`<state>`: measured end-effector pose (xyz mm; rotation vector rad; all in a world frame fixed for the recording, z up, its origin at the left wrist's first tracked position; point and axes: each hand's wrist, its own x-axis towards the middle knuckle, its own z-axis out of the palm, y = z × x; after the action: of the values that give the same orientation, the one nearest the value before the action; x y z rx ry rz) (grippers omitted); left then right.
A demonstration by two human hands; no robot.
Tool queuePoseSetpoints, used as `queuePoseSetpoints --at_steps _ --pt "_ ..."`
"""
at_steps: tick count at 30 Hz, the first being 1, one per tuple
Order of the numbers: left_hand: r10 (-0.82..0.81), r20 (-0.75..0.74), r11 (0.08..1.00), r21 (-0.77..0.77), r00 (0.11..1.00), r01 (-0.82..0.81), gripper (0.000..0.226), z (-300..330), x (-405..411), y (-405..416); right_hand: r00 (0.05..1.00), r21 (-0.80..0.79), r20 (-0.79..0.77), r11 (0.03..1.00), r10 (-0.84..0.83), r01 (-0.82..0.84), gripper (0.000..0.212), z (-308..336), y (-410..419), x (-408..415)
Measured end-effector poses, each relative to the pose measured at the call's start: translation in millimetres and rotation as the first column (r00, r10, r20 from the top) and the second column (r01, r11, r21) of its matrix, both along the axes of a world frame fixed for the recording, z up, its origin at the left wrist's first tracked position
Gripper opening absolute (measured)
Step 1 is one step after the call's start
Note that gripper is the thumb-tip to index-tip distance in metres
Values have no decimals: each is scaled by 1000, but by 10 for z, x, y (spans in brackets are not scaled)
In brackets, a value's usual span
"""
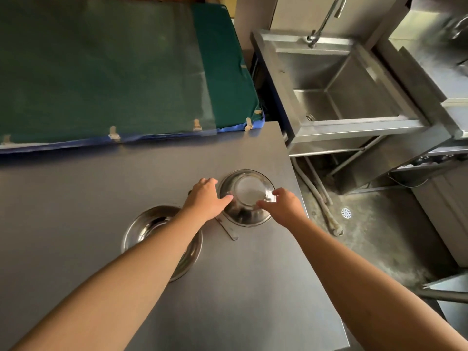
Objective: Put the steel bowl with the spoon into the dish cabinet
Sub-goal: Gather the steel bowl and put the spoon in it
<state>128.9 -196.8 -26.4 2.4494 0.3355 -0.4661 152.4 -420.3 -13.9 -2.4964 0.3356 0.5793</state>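
A steel bowl [247, 198] sits near the right edge of the steel table [76, 198]; it looks turned upside down, with its flat base facing up. My left hand [206, 198] holds its left side, thumb laid on the metal. My right hand [282, 206] grips the right side with its fingertips on the bowl near the base. A steel spoon [228, 230] lies flat on the table just in front of the bowl, its upper end hidden under my left hand and the bowl's rim.
A second steel bowl [152, 231] stands open side up under my left forearm. A green cover [114, 67] lies behind the table. To the right are a steel sink [354, 82] with a tap [324, 21], hoses and a floor drain [346, 213].
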Motion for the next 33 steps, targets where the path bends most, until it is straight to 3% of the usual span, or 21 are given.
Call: queuePoseSetpoints --at_steps 5,11,19,24,28,33 --pt "-17 -100 999 47 995 22 93 -103 245 -141 997 26 -59 999 -44 46 86 -118 -113 191" --pt "22 -189 999 -36 982 -30 121 -198 443 -152 980 94 -181 991 -82 100 88 -220 -113 392" --pt "30 -254 990 -126 967 -64 137 -265 529 -95 930 274 -316 921 -187 278 109 -249 -80 504" --pt "65 -240 979 -173 969 -108 145 -310 517 -25 913 347 -384 895 -138 282 62 -282 -116 540" --pt "61 -213 975 -195 975 -103 136 -296 490 2 903 435 -400 835 -155 336 43 -250 -196 572" --pt "50 -163 964 -248 985 -90 118 -172 452 41 954 461 -197 837 -227 294 24 -107 -141 561"
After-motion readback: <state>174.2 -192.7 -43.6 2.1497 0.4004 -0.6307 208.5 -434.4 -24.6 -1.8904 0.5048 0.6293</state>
